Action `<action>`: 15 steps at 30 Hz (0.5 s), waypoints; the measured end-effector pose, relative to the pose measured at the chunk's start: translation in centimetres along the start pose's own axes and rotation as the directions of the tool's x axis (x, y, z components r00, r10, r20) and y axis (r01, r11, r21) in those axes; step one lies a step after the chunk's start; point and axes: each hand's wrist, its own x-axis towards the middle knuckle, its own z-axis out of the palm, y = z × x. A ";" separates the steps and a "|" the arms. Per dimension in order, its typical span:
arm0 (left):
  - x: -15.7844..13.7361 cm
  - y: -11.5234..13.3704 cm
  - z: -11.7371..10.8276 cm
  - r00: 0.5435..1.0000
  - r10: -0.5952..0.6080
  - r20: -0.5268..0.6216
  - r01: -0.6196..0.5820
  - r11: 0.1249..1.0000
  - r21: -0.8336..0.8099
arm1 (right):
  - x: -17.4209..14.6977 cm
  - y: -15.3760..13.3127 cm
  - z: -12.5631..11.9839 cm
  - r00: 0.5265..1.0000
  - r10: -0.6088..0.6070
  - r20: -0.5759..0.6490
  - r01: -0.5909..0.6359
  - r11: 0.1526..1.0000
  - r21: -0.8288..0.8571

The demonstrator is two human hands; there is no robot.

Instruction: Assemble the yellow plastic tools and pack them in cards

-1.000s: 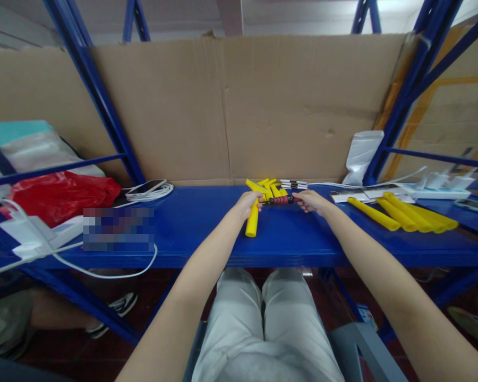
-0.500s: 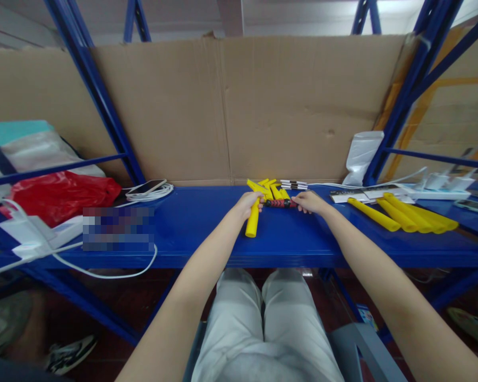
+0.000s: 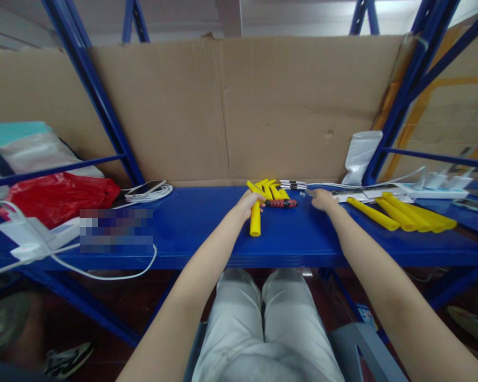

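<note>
A yellow tube [image 3: 255, 224] stands out toward me from my left hand [image 3: 248, 205], whose fingers are wrapped round its upper part. Close against those fingers, a red-and-black screwdriver [image 3: 281, 203] points sideways; its left end meets the hand, and I cannot tell whether the hand supports it. My right hand [image 3: 323, 200] is down at the table with its fingertips drawn together by some tiny silvery pieces [image 3: 302, 194]. What lies between those fingertips is too small to make out. Behind my left hand are several short yellow pieces [image 3: 269, 187], beside black-and-white striped sticks [image 3: 293, 184].
Several longer yellow tubes [image 3: 410, 213] lie at the right of the blue table [image 3: 199, 225], near a white power strip [image 3: 434, 192]. A white pouch [image 3: 362, 158] leans on the cardboard [image 3: 163, 111]. Coiled white cable [image 3: 153, 194] and a red bag [image 3: 66, 197] are at the left.
My right hand has let go of the screwdriver and moved right to the tiny silvery pieces. My left hand stays on the yellow tube, whose near end has shifted slightly right.
</note>
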 end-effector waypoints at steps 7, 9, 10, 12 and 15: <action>-0.5 0.1 0.3 0.991 0.123 -0.058 -0.121 0.992 0.028 | -0.4 0.1 -0.3 0.985 0.105 0.140 -0.106 0.994 -0.001; -0.4 0.1 0.3 0.988 0.143 -0.051 -0.140 0.989 0.053 | -0.3 0.1 -0.2 0.984 0.091 0.153 -0.093 0.996 0.006; -0.3 0.0 0.3 0.989 0.140 -0.047 -0.137 0.988 0.073 | -0.2 0.2 0.0 0.985 0.074 0.155 -0.078 0.997 0.015; -0.1 -0.1 0.3 0.991 0.125 -0.038 -0.119 0.985 0.122 | 0.1 0.3 0.5 0.988 0.041 0.151 -0.046 0.998 0.032; 0.1 -0.2 0.2 0.993 0.113 -0.029 -0.106 0.978 0.178 | 0.8 0.6 1.4 0.991 0.015 0.133 -0.020 0.999 0.038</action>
